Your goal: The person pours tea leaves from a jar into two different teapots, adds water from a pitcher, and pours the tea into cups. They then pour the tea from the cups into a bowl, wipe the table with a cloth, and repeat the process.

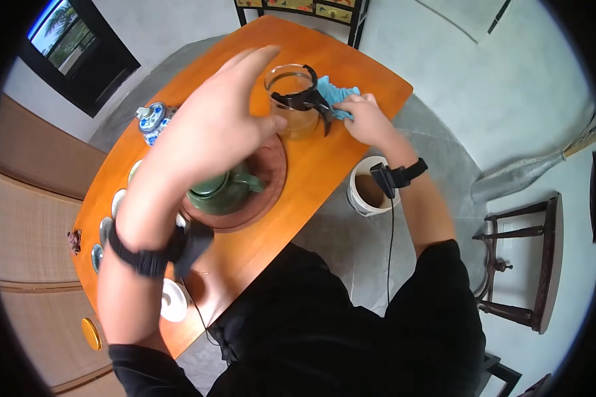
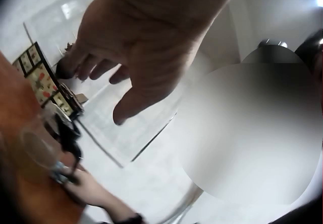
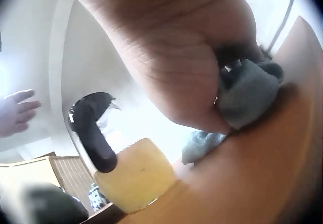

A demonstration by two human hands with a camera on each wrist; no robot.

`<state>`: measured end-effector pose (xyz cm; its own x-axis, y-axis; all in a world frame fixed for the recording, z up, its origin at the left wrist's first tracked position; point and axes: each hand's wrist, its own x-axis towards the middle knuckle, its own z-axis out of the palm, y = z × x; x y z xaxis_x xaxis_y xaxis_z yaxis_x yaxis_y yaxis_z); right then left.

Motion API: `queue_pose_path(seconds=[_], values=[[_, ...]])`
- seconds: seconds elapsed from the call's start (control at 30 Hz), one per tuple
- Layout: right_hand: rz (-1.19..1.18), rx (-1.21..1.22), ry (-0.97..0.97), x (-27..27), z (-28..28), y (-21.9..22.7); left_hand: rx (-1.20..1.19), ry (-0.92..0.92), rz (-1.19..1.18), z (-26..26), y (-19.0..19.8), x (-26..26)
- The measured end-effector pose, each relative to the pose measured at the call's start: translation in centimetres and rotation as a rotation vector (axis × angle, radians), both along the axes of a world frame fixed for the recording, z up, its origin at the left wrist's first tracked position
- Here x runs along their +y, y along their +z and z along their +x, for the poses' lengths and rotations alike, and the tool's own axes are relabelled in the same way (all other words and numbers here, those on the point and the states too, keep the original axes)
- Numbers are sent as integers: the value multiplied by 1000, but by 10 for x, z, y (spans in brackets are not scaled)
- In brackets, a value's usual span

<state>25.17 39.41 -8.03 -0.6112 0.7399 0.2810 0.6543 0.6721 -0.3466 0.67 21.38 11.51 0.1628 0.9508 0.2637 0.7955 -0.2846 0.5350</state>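
My right hand (image 1: 366,118) grips a crumpled light blue cloth (image 1: 337,91) on the wooden table, its fingers curled over the fabric in the right wrist view. Right beside the cloth stands a glass pot (image 1: 291,122) with a black handle and rim band, holding a yellowish liquid (image 3: 136,176). Raised over the table, my left hand (image 1: 212,119) has its fingers stretched out and thumb apart, holding nothing. Below it, partly hidden by the forearm, a green teapot (image 1: 215,195) sits on a round reddish-brown tray (image 1: 278,169).
A blue-and-white lidded jar (image 1: 153,122) stands at the table's far left, with several small cups (image 1: 106,228) along that edge. Near me lies a white lid-like dish (image 1: 173,301). A white bucket (image 1: 357,198) of brown liquid is on the floor by the table's right side.
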Motion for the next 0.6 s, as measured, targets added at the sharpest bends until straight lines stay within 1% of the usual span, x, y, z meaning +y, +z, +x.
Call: queue_pose_path(seconds=[0.03,0.1,0.23,0.27,0.37,0.47,0.57,0.6], values=[[10,32,-8,-9,1,-4,181,-45,91,-1,-8,18],[42,99,-26,-23,3,-9,355,-90,30,-1,-18,48],[-20,153,-47,-43,5,-9,683,-226,-36,0,-28,94],[-29,181,-59,-46,4,-9,724,-240,-43,2,-30,101],[10,241,-46,-39,2,-15,634,-318,-241,4,-30,118],[7,228,-12,-22,-4,-19,534,-304,-401,10,-24,124],[-71,195,1,-3,-15,-19,532,-314,-350,5,-26,126],[-62,214,51,6,-20,-21,516,-312,-346,3,-25,127]])
